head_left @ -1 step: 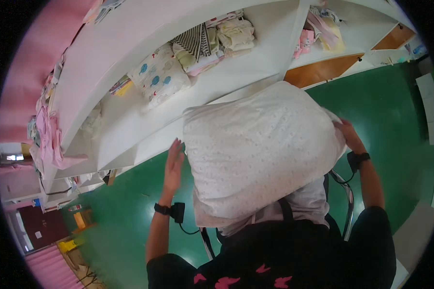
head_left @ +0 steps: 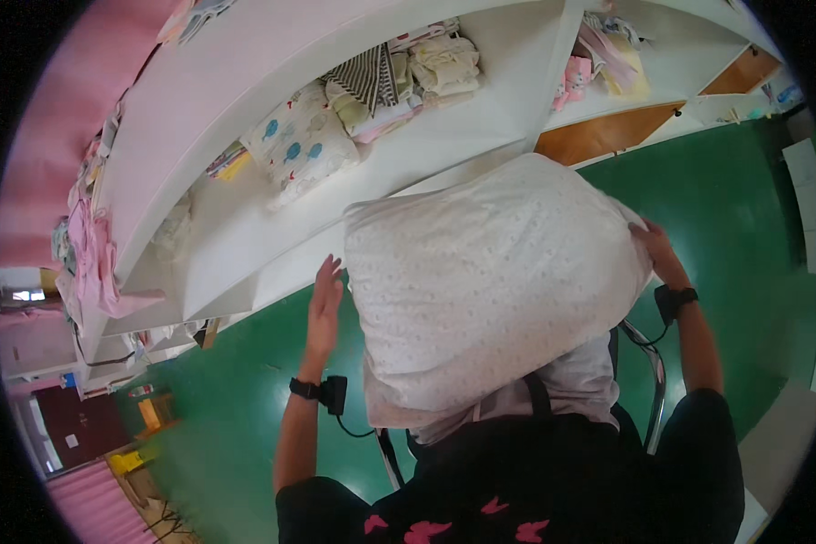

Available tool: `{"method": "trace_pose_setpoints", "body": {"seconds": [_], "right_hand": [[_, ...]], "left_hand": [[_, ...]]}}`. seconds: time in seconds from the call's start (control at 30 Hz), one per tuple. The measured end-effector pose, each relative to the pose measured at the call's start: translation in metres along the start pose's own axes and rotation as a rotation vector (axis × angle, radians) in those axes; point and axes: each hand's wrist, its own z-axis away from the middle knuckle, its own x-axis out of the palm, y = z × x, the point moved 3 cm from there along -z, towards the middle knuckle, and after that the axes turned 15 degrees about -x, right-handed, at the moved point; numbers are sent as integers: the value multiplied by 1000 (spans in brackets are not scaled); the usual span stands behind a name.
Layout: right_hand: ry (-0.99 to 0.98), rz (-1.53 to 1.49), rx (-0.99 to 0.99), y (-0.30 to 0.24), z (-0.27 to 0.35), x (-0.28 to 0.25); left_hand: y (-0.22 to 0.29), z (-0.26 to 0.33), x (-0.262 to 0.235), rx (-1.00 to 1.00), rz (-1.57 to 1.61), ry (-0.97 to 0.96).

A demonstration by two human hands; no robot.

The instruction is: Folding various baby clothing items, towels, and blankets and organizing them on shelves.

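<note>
White dotted pillow is sitting propped against the person's front, above the green floor, just short of the white shelf unit. Nothing is differing from the frame of the same instant; the pillow is sitting as before, so the handling looks mid-step. Its long axis is running from lower left to upper right, the top edge tilting toward the shelves.

Left hand is lying flat and open against the pillow's left edge, fingers extended, not clenching. Right hand is gripping the pillow's right corner, fingers curling over it.

On the shelf beyond: folded cloths and a patterned cushion.
</note>
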Motion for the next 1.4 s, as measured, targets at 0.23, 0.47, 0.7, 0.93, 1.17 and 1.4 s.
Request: {"method": "trace_pose_setpoints", "body": {"seconds": [0.23,0.47,0.7,0.93,1.17,1.4], "right_hand": [[225,39,-202,-25,-7,-22],[-114,187,-141,24,8,-21],[-258,104,41,52,30,-46],[101,146,-149,15,23,-58],[37,250,-137,5,27,-61],[297,410,-400,-96,23,-121]], "left_hand": [[-16,-42,-24,-218,-68,-117],[11,-51,-6,51,-16,-14],[41,-48,-35,53,-273,177],[124,-43,-53,315,-355,286],[60,-52,11,526,-620,389],[70,69,61,529,-821,81]]}}
